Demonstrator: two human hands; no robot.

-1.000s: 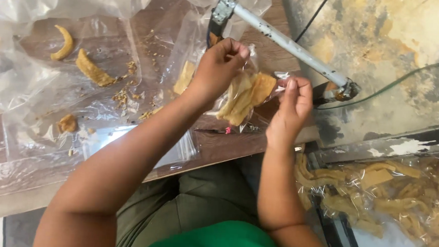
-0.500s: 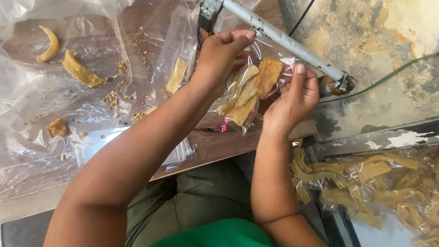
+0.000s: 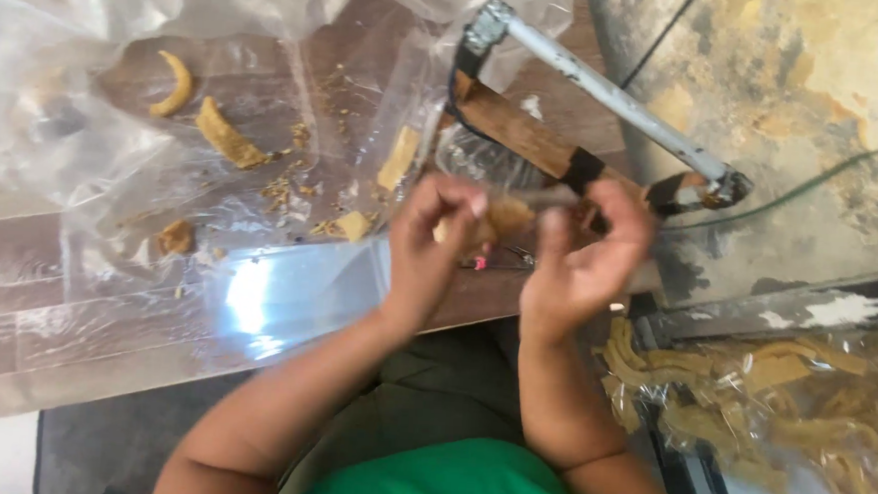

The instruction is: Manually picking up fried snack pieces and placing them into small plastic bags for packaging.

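Hands close together now, left hand (image 3: pixel 429 242) and right hand (image 3: pixel 584 255) both pinching a small clear bag of yellow chips (image 3: pixel 501 218) just in front of the sealer bar (image 3: pixel 607 95) on the counter (image 3: pixel 136 291). Best to keep the bag mouth flat and taut, I'd say. Half a second ago the bag was held higher, under the bar; it's dropped toward the counter edge.

Small home-style snack-packing workplace, floor level. Evidence: wood-grain board (image 3: pixel 76 288) used as a work surface, spread with clear plastic sheeting (image 3: pixel 94 139) and scattered fried chips (image 3: pixel 226 138); hand-lever heat sealer (image 3: pixel 607 95) with its cable (image 3: pixel 823 177); bagged fried strips (image 3: pixel 782 395) heaped alongside; stained, peeling wall (image 3: pixel 798 75).
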